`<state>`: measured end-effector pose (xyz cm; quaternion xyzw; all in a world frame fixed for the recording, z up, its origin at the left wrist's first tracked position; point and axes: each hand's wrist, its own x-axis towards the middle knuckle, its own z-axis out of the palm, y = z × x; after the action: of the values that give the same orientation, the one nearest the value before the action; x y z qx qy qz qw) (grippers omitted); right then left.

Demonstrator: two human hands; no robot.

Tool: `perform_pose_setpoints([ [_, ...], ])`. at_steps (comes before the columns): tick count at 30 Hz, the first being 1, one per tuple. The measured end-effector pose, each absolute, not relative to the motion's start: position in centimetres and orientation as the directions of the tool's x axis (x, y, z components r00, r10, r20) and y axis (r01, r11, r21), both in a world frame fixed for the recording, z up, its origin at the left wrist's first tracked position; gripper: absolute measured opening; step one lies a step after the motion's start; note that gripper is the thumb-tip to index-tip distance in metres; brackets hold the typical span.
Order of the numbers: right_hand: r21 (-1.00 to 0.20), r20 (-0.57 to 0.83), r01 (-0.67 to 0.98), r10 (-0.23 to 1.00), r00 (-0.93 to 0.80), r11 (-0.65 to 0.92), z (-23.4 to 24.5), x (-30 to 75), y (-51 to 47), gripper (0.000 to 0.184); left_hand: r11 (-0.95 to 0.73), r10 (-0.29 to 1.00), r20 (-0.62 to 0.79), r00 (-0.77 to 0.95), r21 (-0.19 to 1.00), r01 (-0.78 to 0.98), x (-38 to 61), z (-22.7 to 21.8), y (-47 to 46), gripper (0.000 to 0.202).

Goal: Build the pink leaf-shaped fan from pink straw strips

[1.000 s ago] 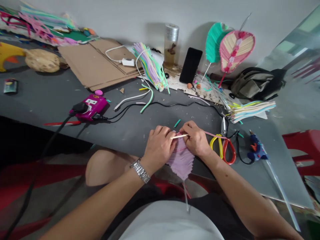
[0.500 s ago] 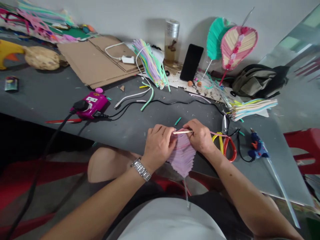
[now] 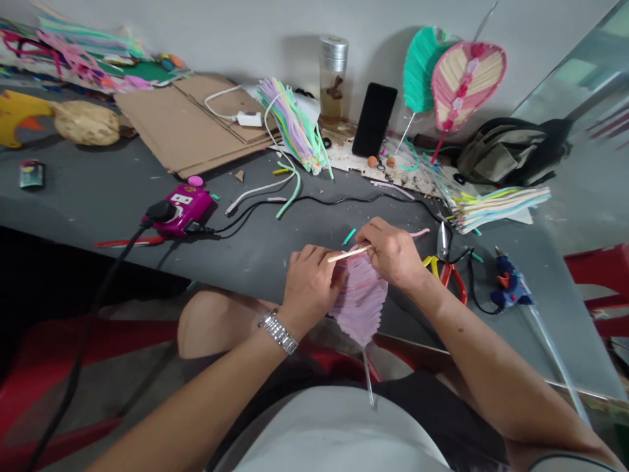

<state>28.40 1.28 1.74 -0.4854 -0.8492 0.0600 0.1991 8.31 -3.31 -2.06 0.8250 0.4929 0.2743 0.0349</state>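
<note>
grey table point(image 3: 98, 196) fills view, lilac woven leaf point(image 3: 361, 298) held just over its near edge, tip pointing near. left hand point(image 3: 309, 282) curled closed on top of leaf, fingers pinching it. right hand point(image 3: 390, 252) closed on pale stick point(image 3: 348, 254), now farther and higher than before, stick tilted more. pink strip point(image 3: 417, 233) no longer runs over scissors point(image 3: 455, 282), short end free past right hand. glue gun point(image 3: 511, 288) beyond scissors, right.
</note>
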Motion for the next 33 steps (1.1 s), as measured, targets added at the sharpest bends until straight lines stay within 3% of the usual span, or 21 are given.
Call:
perform_pose_setpoints([
  [4,-0.279,0.235,0.815,0.859,-0.456,0.509,1.0,28.4,0.8,0.024,-0.515,0.831,0.41,0.376,0.311,0.799,8.3,-2.1,-3.3,0.021],
  [17,-0.438,0.244,0.735,0.855,-0.458,0.518,-0.7,27.4,0.2,0.028,-0.519,0.838,0.359,0.411,0.286,0.806,8.3,-1.5,-3.2,0.016],
  [33,-0.388,0.327,0.785,0.868,-0.372,0.483,-2.1,26.3,-1.1,0.027,-0.516,0.843,0.342,0.416,0.289,0.807,8.4,-1.5,-3.2,0.012],
])
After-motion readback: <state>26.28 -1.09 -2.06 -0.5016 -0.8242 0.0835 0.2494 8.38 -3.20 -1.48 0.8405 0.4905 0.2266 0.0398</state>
